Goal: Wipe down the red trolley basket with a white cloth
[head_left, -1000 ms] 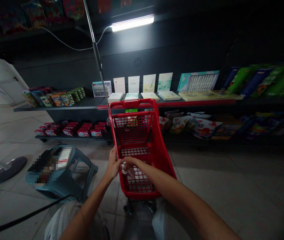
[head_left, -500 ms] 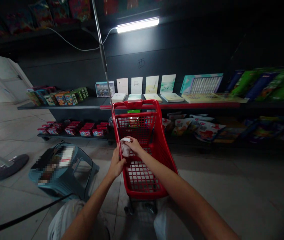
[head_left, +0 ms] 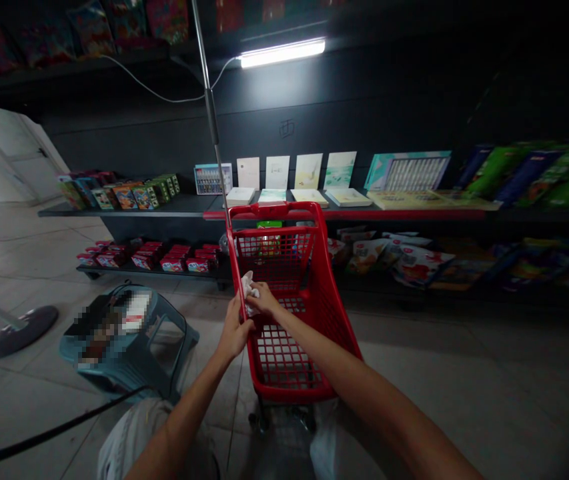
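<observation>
Right hand point(head_left: 263, 300), pinching white cloth point(head_left: 247, 283), had shifted farther along the left side of the red cart point(head_left: 294, 393); left hand point(head_left: 234, 331) gripped that side, just nearer. Work apparently had reached a farther stretch.

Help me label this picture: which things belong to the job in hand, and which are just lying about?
In the job:
white cloth or tissue, in the right hand
red cart, its side held by the left hand

Just about:
blue stool
red boxes
upright books
lit tube
</observation>
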### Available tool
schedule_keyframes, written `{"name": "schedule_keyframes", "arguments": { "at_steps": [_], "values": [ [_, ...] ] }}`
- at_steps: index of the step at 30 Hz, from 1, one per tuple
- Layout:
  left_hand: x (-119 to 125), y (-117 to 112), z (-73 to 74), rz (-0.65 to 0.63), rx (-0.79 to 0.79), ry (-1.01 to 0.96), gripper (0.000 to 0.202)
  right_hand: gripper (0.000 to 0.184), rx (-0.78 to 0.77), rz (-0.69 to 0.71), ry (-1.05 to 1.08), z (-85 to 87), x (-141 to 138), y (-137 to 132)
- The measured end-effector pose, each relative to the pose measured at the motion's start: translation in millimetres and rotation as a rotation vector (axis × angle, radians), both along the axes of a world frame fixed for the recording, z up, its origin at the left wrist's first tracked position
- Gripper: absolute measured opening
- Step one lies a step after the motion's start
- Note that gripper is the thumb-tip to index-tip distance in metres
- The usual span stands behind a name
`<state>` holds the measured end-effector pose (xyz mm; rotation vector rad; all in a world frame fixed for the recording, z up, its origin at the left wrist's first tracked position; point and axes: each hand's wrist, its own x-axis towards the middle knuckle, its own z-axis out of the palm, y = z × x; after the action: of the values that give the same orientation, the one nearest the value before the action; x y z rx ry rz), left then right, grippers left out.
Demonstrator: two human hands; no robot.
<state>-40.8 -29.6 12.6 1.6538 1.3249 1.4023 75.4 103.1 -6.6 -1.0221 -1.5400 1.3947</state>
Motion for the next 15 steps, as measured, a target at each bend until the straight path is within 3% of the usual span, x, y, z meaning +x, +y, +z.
{"name": "schedule_keyframes", "arguments": {
  "at_steps": [6,15],
  "values": [
    [2,-3,-0.3,0.009,0.006,0.008,0.092,0.027,-0.122,0.034,0.022,1.9,1,-7],
    [-3,-1,-8.6,0.039,0.004,0.020,0.076,0.040,-0.195,0.037,-0.015,7.9,14,-43]
  ]
}}
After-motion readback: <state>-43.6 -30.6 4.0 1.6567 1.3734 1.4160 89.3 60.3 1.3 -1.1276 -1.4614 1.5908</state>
